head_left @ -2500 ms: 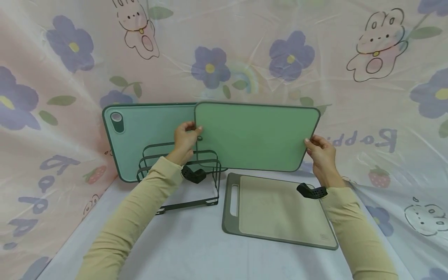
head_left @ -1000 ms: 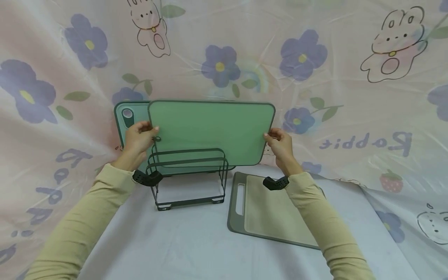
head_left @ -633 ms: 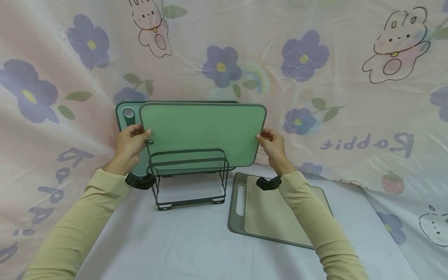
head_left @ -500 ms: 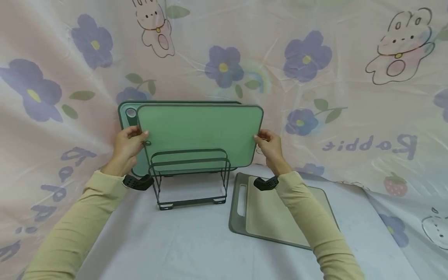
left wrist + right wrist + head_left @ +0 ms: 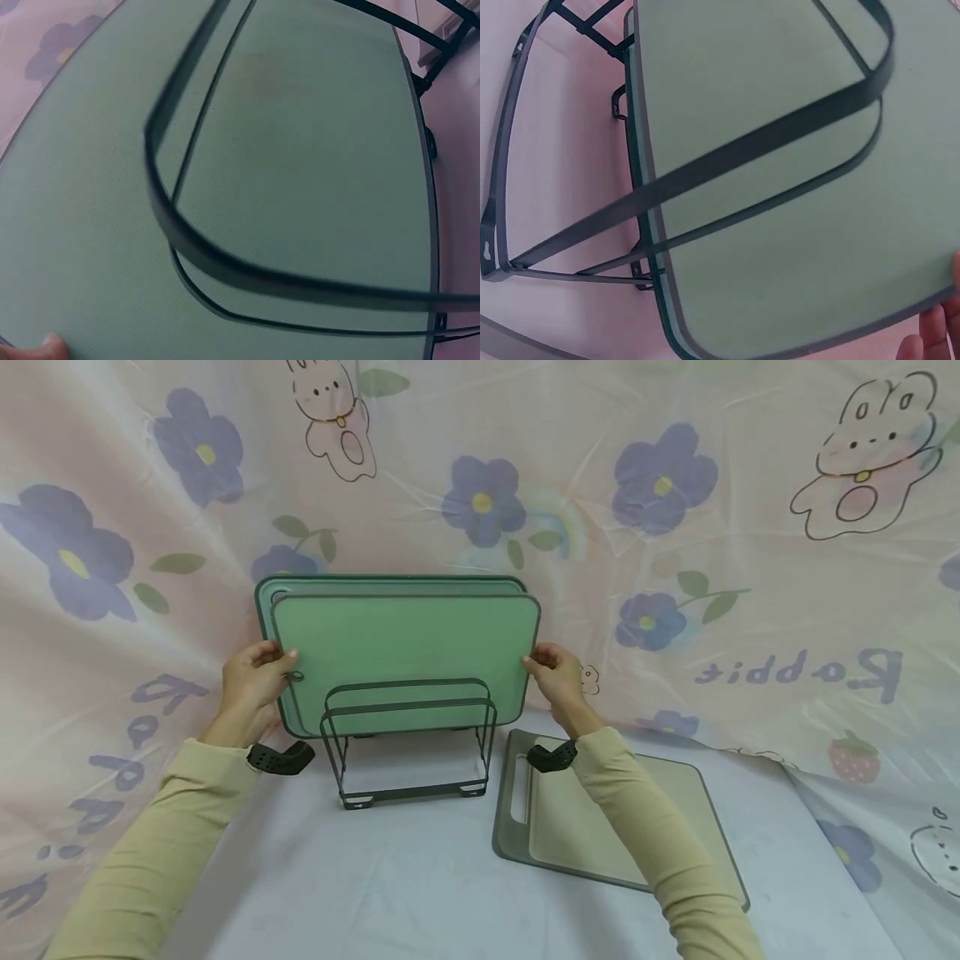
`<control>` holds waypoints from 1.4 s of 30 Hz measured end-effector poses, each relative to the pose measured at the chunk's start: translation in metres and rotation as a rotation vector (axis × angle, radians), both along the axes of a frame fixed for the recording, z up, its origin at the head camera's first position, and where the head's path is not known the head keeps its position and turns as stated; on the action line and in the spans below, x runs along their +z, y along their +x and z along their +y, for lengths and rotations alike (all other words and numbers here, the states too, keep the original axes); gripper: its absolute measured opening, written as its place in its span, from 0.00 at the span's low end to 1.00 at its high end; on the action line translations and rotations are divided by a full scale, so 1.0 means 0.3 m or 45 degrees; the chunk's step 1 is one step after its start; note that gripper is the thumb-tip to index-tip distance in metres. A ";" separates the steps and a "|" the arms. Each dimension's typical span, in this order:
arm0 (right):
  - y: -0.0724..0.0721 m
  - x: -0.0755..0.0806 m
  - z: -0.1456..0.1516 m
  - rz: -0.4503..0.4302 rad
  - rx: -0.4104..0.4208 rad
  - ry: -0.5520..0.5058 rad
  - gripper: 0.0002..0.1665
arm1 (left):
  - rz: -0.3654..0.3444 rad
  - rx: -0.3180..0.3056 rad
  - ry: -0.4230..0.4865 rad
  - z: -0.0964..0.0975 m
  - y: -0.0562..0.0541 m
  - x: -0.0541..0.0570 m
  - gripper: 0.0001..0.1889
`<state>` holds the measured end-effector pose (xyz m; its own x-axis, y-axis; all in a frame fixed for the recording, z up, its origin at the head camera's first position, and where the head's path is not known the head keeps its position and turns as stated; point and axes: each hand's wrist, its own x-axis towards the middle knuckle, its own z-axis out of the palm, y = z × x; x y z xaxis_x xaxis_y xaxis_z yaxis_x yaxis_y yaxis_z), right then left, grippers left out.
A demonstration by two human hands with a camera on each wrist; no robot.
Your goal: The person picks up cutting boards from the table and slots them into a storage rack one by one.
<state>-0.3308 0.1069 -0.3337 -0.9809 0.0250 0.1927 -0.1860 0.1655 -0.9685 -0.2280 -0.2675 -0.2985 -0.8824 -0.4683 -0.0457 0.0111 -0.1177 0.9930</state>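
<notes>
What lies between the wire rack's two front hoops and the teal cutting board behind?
The light green cutting board; the head view shows it behind the two front hoops and in front of the teal cutting board.

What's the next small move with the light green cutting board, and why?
Probably ease the light green cutting board gently down: the left hand and right hand grip its side edges, it is behind the front loops of the black wire rack and before the teal cutting board, and whether its lower edge is seated can't be seen.
</notes>
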 end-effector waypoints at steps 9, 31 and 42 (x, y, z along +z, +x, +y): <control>0.004 -0.030 -0.027 -0.046 0.022 0.053 0.17 | -0.047 0.038 0.008 -0.026 -0.004 -0.031 0.09; 0.011 -0.114 -0.055 -0.063 0.016 0.058 0.16 | -0.062 0.108 0.066 -0.042 -0.029 -0.101 0.11; 0.008 -0.130 -0.064 -0.031 0.022 0.100 0.15 | -0.012 0.146 0.126 -0.054 -0.033 -0.136 0.09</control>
